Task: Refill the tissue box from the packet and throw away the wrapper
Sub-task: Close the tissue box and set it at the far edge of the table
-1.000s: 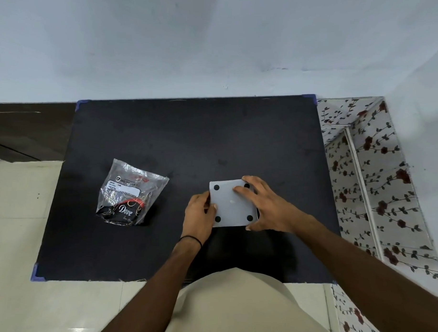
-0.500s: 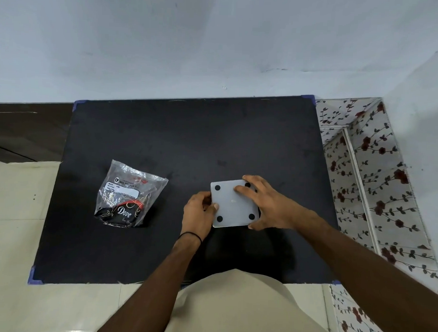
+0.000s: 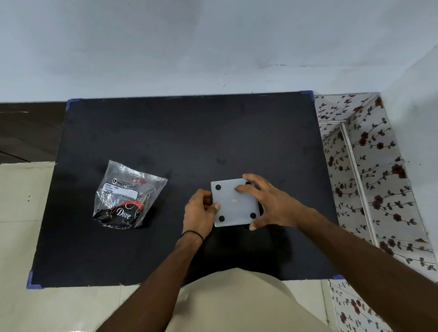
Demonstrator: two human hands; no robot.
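The tissue box [image 3: 232, 206] lies upside down on the black table [image 3: 189, 140], its white square base with black round feet facing up. My left hand [image 3: 199, 212] grips the box's left edge, thumb on the base. My right hand [image 3: 268, 202] lies over the right side, fingers on the base and thumb at the near corner. The tissue packet [image 3: 125, 197], a clear crinkled plastic bag with a white label and dark "Dove" tissues inside, lies on the table to the left, apart from both hands.
A pale wall runs behind the table. A floral-patterned surface [image 3: 376, 186] borders the table on the right. Cream floor tiles [image 3: 13, 208] show on the left and in front, with dark wood [image 3: 23, 129] at the far left.
Both hands stay on the upturned box with almost no movement. The left thumb has shifted slightly further onto the base edge. The packet has not moved.
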